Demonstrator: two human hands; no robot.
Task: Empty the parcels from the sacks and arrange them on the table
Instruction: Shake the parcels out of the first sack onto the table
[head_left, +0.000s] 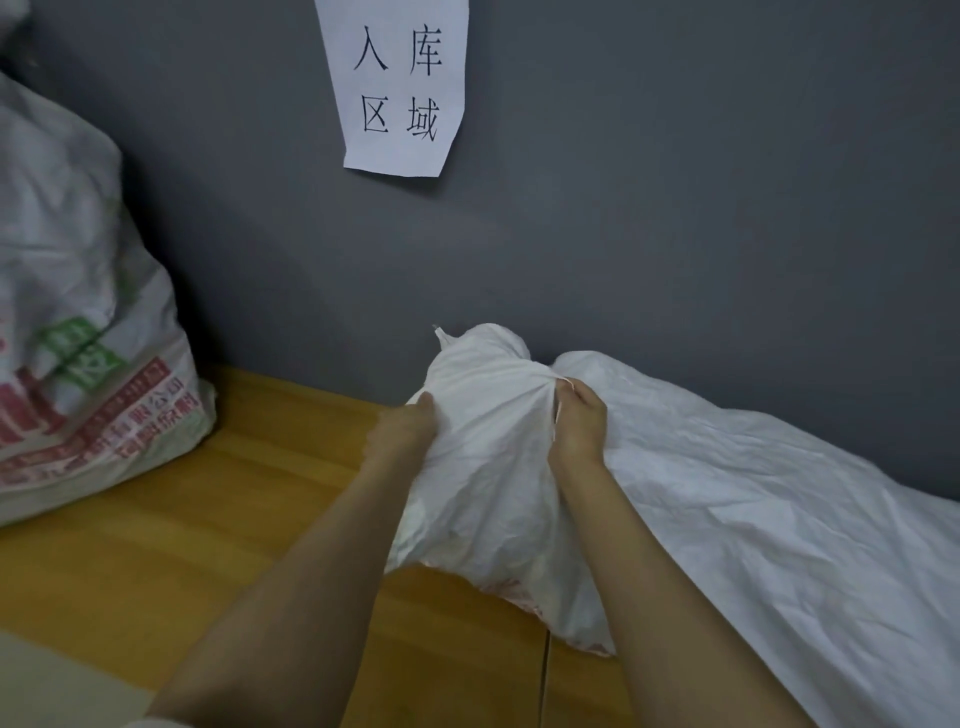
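A: Gripping the sack, that's the step? Tag it.

B: Yes, the emptying stage. The white sack (483, 467) lies on the table (234, 519) along the back edge, against the grey wall (675, 208), bunched up into a hump. No parcels visible anywhere, so I'd judge nothing is out yet.

A: Hands?

B: Left hand (402, 434) has its fingers curled into the cloth on the hump's left side, thumb on top. It's blurry, but it holds fabric. Right hand (579, 426) is closed tight on a gathered pucker of cloth at the top right.

A: Next move?

B: Probably finding the mouth or hauling the hump up so the contents slide out toward the front edge. It needs a firm two-handed hold, as the thin cloth may slip.

A: White cloth running to the right edge?

B: Can't tell if it's the same sack or another one.

A: Rest?

B: Printed sack (88, 332) at the left edge, well apart. Paper sign (400, 88) on the wall.
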